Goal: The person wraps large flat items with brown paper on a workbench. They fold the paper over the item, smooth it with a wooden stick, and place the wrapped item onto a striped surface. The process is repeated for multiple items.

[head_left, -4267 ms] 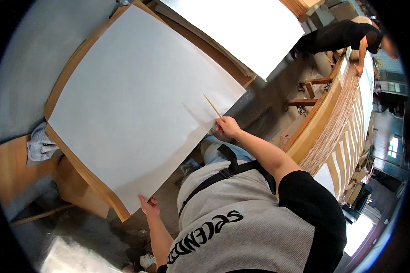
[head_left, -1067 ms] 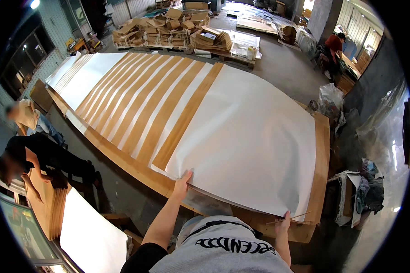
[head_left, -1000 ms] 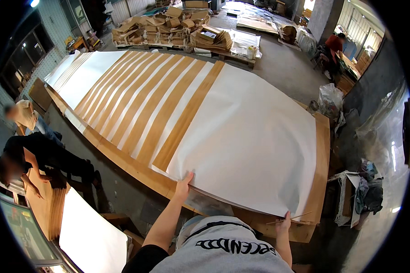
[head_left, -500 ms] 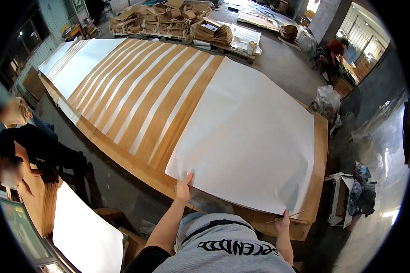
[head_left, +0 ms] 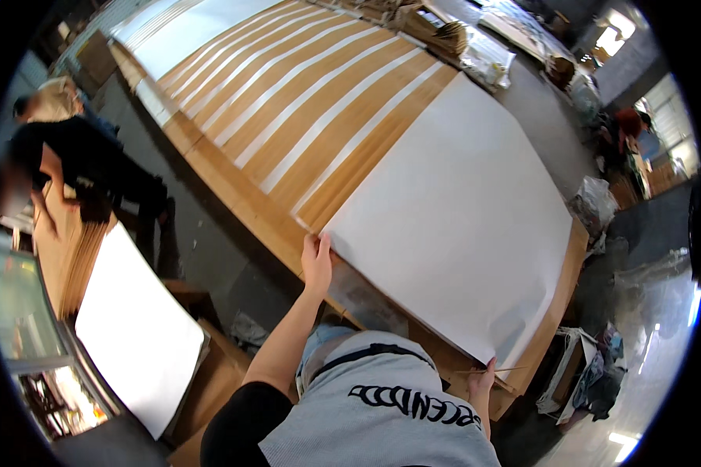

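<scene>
A large white sheet (head_left: 459, 210) lies over the near right part of a long table, its smooth face up. My left hand (head_left: 317, 261) pinches the sheet at its near left corner, beside the brown strips. At the near right corner my right hand (head_left: 481, 380) grips the sheet's edge, and a thin wooden stick (head_left: 510, 369) crosses through its fingers. The sheet bends up slightly by that hand. To the left, brown sheets (head_left: 319, 117) lie fanned out in overlapping rows, white bands showing between them.
The table's wooden edge (head_left: 234, 175) runs diagonally along my left. Two people stand at the left by a stack of brown sheets (head_left: 74, 261) and a white sheet (head_left: 136, 335). A rack with dark cloths (head_left: 592, 373) stands at the right, and another person (head_left: 629, 128) sits far right.
My view has turned and shifted, so the table appears tilted. My left hand has moved away from me along the sheet's left side to its corner; my right hand keeps its hold.
</scene>
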Motion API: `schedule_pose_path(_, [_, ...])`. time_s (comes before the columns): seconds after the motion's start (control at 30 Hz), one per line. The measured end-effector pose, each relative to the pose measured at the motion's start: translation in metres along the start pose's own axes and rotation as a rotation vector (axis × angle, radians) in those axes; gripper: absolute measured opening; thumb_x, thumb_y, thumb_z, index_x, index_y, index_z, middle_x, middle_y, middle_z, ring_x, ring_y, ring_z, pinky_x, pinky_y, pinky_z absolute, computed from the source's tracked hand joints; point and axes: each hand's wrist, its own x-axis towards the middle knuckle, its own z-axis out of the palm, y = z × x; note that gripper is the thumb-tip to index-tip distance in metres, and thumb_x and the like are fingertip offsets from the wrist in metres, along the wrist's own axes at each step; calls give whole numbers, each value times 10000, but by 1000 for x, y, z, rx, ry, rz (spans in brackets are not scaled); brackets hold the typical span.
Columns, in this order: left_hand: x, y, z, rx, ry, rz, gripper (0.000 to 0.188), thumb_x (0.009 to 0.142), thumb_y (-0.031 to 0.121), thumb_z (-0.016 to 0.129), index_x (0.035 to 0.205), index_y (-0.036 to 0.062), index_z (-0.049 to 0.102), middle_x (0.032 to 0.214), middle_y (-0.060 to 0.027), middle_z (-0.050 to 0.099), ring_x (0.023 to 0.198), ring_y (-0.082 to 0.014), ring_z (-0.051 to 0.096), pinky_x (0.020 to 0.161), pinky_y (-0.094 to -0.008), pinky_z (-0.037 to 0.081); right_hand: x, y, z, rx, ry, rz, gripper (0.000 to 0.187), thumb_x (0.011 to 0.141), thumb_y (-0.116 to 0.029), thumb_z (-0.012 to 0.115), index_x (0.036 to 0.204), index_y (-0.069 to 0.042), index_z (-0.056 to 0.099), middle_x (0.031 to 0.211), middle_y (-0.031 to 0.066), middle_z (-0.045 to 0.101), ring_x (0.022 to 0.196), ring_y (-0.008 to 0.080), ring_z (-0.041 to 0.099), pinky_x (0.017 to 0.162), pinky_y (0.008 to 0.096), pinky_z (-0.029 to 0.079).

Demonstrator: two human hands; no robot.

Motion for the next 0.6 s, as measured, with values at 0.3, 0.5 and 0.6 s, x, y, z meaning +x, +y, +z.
schedule_pose_path(0.3, [11, -6, 4, -101, 62, -124, 162, 852, 178, 478, 780, 39, 439, 581, -18, 444, 457, -97, 457, 400, -229, 391, 4, -8, -9, -66, -80, 42, 365, 862, -338, 473, 1112, -72, 487, 1087, 45, 526, 1010, 211, 475, 895, 363, 363])
schedule_pose_path(0.5, [15, -10, 2, -95, 59, -86, 153, 845, 167, 469, 784, 33, 427, 586, -33, 452, 461, -117, 495, 393, -258, 437, 6, -9, -7, -59, -69, 34, 318, 865, -321, 469, 1078, -88, 511, 1045, 21, 552, 1002, 183, 483, 878, 356, 376])
schedule_pose_path(0.6, [13, -5, 2, -103, 50, -102, 149, 843, 160, 466, 784, 31, 421, 591, -43, 456, 461, -126, 502, 398, -268, 454, 9, -6, -11, -72, -61, -5, 305, 859, -339, 478, 1052, -109, 527, 1016, 4, 566, 974, 163, 490, 844, 338, 367])
